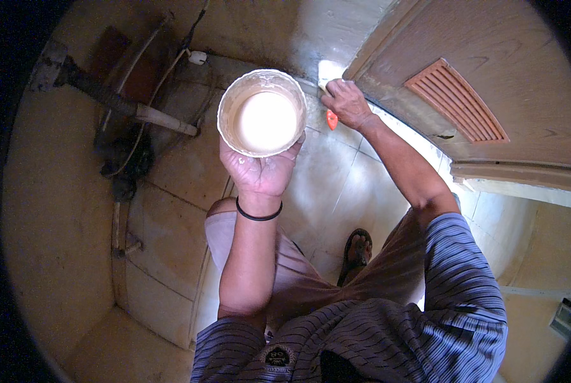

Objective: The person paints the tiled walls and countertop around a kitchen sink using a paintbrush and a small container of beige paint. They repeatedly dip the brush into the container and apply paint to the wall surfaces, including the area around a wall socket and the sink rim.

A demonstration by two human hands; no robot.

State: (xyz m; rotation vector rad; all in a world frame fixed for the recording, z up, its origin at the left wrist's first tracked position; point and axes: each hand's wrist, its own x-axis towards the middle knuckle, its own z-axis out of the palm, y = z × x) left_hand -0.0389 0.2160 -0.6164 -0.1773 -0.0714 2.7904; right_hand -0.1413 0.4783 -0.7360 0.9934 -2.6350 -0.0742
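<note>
My left hand (259,174) cups a round tub (227,115) from below and behind, its fingers mostly hidden. Pale, creamy liquid that looks like paint (266,119) fills the tub's lower part, and dried smears coat the inner wall and rim. Farther right, my right hand (350,103) grips what appears to be a paintbrush; its orange handle end (332,119) sticks out below my fingers. Beyond the knuckles, the brush's head merges into a bright white patch (331,71), so its edge cannot be made out. This hand is low by the wall (333,28), beside the door frame (381,36).
A wooden door (486,62) with a slatted vent (457,103) stands at right. At left are a pipe (166,118), a dark pump-like unit (132,153) and a cable with a white fitting (198,58). My sandaled foot (357,249) rests on the tiled floor (324,167).
</note>
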